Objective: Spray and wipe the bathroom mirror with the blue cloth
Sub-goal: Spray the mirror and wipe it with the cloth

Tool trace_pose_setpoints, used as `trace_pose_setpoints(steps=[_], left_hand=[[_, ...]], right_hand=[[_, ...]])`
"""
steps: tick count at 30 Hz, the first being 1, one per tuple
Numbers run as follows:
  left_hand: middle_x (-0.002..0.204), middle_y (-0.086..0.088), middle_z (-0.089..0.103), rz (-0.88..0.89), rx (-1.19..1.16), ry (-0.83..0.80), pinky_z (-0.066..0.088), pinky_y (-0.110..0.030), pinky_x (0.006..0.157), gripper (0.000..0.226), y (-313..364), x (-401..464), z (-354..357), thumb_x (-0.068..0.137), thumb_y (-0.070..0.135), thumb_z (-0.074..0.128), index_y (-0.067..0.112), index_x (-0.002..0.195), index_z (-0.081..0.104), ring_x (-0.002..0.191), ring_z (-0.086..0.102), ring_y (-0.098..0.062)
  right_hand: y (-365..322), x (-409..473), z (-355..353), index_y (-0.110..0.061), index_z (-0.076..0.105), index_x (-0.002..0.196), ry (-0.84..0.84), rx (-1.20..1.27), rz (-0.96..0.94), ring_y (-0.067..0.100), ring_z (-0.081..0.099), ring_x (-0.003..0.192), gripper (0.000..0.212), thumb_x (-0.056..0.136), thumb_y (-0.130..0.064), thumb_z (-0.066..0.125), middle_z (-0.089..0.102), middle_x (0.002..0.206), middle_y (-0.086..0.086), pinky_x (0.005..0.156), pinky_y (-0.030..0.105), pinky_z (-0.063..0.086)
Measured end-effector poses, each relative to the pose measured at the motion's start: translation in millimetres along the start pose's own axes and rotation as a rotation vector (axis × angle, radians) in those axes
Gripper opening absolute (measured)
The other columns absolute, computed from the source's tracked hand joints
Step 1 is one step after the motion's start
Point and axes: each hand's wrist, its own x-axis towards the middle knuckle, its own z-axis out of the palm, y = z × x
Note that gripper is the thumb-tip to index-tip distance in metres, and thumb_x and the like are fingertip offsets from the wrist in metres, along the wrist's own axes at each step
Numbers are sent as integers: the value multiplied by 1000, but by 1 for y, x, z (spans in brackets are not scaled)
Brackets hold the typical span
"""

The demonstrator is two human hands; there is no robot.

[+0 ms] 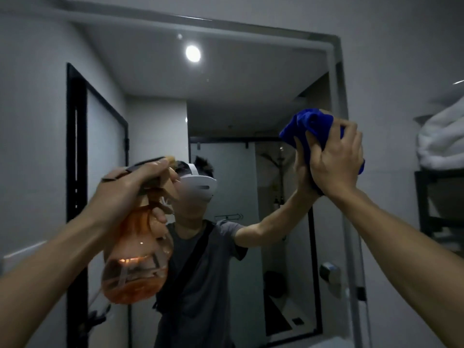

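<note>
The mirror [226, 101] fills most of the view, edged by a pale frame, and is set on a grey wall [401, 59]. In the glass are reflected a round ceiling light [192, 53], a black-framed door [98, 136] at the left, a shower area at the back, and a person in a grey T-shirt with a white headset [200, 185].

At the far right, white towels [444, 141] are stacked on a dark shelf [437, 197].

An orange see-through spray bottle [136, 262] is held up in front of the mirror's lower left part, partly filled with liquid. No brand, label or writing can be read on it or anywhere else.

The left hand [130, 189] is wrapped round the bottle's neck and dark spray head, fingers curled at the trigger; whether the trigger is squeezed cannot be told.

The blue cloth [307, 126] is bunched against the glass near the mirror's right edge, about mid-height.

The right hand [336, 162] is pressed flat on the cloth, its fingers spread over the folds and their tips hooked slightly into the fabric. Its reflection meets it palm to palm.
</note>
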Motion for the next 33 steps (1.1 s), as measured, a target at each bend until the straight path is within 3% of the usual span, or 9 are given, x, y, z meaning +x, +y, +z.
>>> trace_pose_setpoints(steps=[4, 8, 14, 17, 19, 21, 23, 27, 33], left_hand=[[94, -17, 77, -50, -18, -34, 58, -41, 67, 42, -9, -8, 78, 65, 49, 73, 12, 85, 77, 86, 76, -31], [94, -20, 77, -110, -59, -62, 57, -29, 46, 43, -23, -13, 130, 72, 42, 68, 4, 92, 70, 64, 73, -24], [84, -22, 76, -110, 12, -30, 56, -36, 44, 39, -47, -27, 172, 84, 36, 67, -2, 92, 70, 70, 75, -31], [76, -21, 70, -176, 32, -33, 56, -56, 70, 38, -56, -24, 182, 87, 34, 65, -4, 92, 65, 71, 69, -37], [69, -16, 62, -298, 79, -52, 47, -58, 80, 35, -64, -21, 186, 93, 33, 57, -2, 85, 58, 68, 59, -33], [59, -16, 66, -316, 209, -24, 55, -47, 62, 42, -70, -27, 181, 100, 32, 52, -2, 78, 59, 61, 60, -32], [69, -21, 71, -188, 217, -22, 50, -29, 44, 42, -67, -43, 176, 92, 38, 62, -3, 87, 68, 61, 67, -34], [87, -26, 73, -154, 21, 7, 50, -27, 39, 50, -51, -61, 162, 77, 43, 72, -2, 99, 72, 72, 71, -35], [78, -10, 78, -65, 105, 43, 58, -26, 46, 20, -30, -57, 142, 76, 40, 68, 25, 74, 81, 67, 77, -21]], right_hand=[[51, -18, -6, -17, 39, 130, 3, -7, -9, 33, 51, 103, 42, 94, -34, 53, 50, 121, 16, 84, 46, 47], [74, -46, -18, -19, 36, 130, -53, 68, 60, 31, 50, 106, 44, 93, -32, 54, 48, 124, 15, 85, 48, 51], [87, -70, -29, -19, 34, 127, -91, 116, 68, 33, 54, 102, 44, 91, -24, 60, 50, 121, 19, 79, 50, 53], [86, -71, -31, -11, 43, 131, -120, 132, 81, 34, 54, 104, 46, 90, -19, 61, 51, 122, 21, 81, 49, 53], [85, -72, -34, -5, 49, 133, -145, 125, 101, 35, 53, 106, 46, 90, -19, 60, 51, 124, 21, 85, 49, 51], [83, -73, -37, -5, 49, 134, -161, 105, 107, 35, 52, 108, 47, 92, -22, 59, 50, 126, 21, 88, 47, 50], [82, -75, -40, -7, 49, 136, -158, 87, 102, 33, 51, 108, 46, 95, -26, 58, 50, 126, 20, 89, 43, 48], [77, -77, -44, -11, 47, 140, -150, 55, 113, 31, 51, 108, 48, 96, -30, 55, 51, 126, 18, 89, 40, 45], [38, -48, -30, -19, 51, 139, -82, 16, 113, 27, 53, 99, 49, 94, -38, 52, 55, 117, 14, 82, 38, 42]])
